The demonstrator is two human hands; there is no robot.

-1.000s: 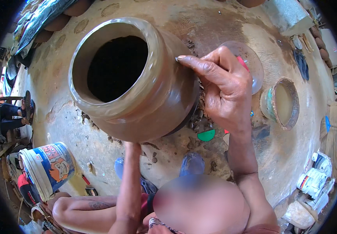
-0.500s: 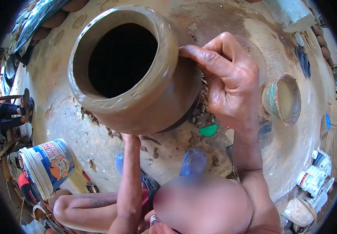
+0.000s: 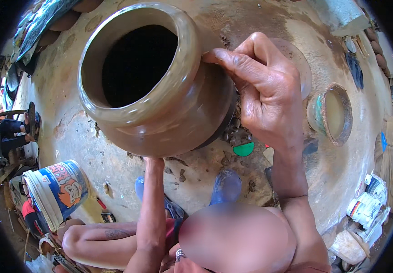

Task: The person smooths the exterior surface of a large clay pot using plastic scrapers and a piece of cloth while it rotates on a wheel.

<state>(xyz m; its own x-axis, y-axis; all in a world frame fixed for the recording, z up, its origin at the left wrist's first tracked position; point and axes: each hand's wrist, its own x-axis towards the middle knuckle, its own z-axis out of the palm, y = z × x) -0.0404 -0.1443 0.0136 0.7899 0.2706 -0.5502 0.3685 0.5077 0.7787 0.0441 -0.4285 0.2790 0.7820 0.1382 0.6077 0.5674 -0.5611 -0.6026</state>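
Observation:
A wet brown clay pot (image 3: pixel 160 132) with a wide round mouth and thick rim fills the upper middle, tilted toward me; its inside is dark. My right hand (image 3: pixel 269 91) is at its right side, fingers curled and pinched. The tips of the thumb and forefinger touch the neck just under the rim; whether something thin lies between them is hidden. My left forearm (image 3: pixel 153 191) rises from below to the pot's near underside, and the pot covers the left hand and its fingers. Streaky shine runs along the rim and shoulder.
Right of my hand stands a crusted basin (image 3: pixel 317 116) of cloudy water. Clay scraps and a green half-disc (image 3: pixel 244 149) lie below the pot. A printed bucket (image 3: pixel 60 193) is at the lower left, white containers (image 3: pixel 364 210) at the lower right. Another person's feet show far left.
My right hand has shifted slightly up and left along the neck. The shine and marks on the rim have changed, and the rim looks smoother; the left forearm has barely moved.

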